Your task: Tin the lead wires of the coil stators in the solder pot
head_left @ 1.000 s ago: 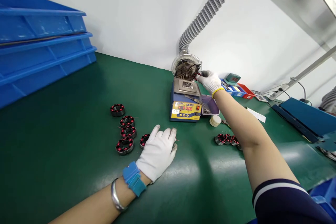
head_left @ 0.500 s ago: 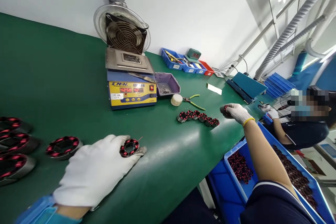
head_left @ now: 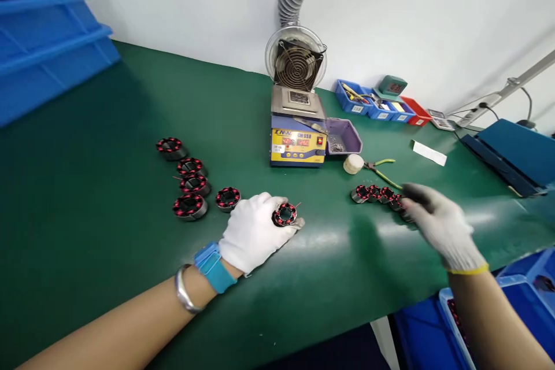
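Observation:
My left hand (head_left: 255,231), in a white glove with a blue wrist strap, rests on the green mat and pinches a small wound stator ring (head_left: 285,214) with red coils. To its left lie several more stator rings (head_left: 191,182). My right hand (head_left: 437,225), also gloved, is blurred by motion and hovers at the right end of a row of smaller stator rings (head_left: 375,193). Its fingers are smeared; what they hold, if anything, is unclear.
A blue-and-yellow solder pot (head_left: 298,133) with a fume fan (head_left: 297,63) and grey hose stands at the back. Beside it are a purple tray (head_left: 344,137), a white roll (head_left: 353,163), green-handled pliers (head_left: 384,170), small parts bins (head_left: 377,104). Blue crates (head_left: 39,40) stack left; a blue bin (head_left: 498,312) sits below right.
The view has swung back left. My right hand moved from the far right to the end of the small-ring row. My left hand keeps hold of its ring.

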The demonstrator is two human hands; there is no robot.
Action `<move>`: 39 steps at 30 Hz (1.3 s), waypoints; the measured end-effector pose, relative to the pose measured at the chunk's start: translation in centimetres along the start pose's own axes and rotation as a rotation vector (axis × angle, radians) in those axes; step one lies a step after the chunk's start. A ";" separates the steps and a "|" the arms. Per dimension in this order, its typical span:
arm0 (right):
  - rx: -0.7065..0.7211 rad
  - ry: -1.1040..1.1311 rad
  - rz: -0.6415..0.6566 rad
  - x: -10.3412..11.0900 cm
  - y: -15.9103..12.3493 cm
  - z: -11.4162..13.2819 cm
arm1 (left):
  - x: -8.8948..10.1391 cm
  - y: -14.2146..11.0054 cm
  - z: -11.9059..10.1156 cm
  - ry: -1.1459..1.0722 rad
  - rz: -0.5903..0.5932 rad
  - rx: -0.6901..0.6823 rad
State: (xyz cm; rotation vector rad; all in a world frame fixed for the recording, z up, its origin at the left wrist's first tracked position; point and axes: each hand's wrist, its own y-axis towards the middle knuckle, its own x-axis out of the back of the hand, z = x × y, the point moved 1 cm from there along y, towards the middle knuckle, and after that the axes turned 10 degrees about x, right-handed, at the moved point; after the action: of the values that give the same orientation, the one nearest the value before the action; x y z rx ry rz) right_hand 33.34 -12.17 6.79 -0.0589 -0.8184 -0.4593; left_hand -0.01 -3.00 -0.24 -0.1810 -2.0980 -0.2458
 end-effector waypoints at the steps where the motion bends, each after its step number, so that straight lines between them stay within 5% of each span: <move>1: 0.072 0.158 0.246 -3.0 -0.6 2.1 | -0.1 0.0 0.1 -0.045 -0.040 -0.008; 3: 0.095 0.512 0.604 -8.9 -1.6 5.8 | -0.3 -0.2 0.5 -0.152 -0.103 -0.068; 4: 0.082 0.642 0.679 -11.5 -1.8 7.3 | -0.4 -0.2 0.7 -0.213 -0.115 -0.113; 6: 0.087 0.804 0.764 -15.5 -1.6 9.3 | -0.4 -0.3 1.0 -0.323 -0.095 -0.181; 9: 0.086 0.908 0.730 -18.4 -1.0 10.5 | -0.3 -0.1 1.3 -0.421 -0.066 -0.132; 14: 0.110 0.880 0.578 -19.0 -1.1 10.4 | -0.9 0.7 1.4 -0.512 0.005 -0.005; 18: 0.322 0.487 0.387 -18.4 -1.2 10.2 | -1.5 1.1 1.5 -0.590 0.020 -0.029; 22: 0.454 0.271 0.272 -17.7 -1.1 10.2 | -0.8 1.2 1.5 -0.641 0.116 0.089; 27: 0.403 0.323 0.271 -17.5 -0.9 9.6 | 0.4 1.3 1.2 -0.819 0.407 0.211; 32: 0.291 0.658 0.349 -18.3 -0.2 8.8 | 1.7 0.8 1.2 -0.963 0.565 0.266; 34: 0.259 0.688 0.310 -18.3 0.3 8.7 | 2.7 0.6 1.2 -0.999 0.486 0.241; 39: 0.171 0.795 0.303 -17.8 0.4 9.6 | 3.5 0.6 1.4 -1.073 0.059 0.293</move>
State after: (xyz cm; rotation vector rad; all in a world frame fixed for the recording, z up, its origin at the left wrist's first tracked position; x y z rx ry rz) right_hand 16.38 -3.06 0.72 0.1515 -0.0572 -0.0965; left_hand -2.82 -1.95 2.07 -0.2246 -3.1453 0.2708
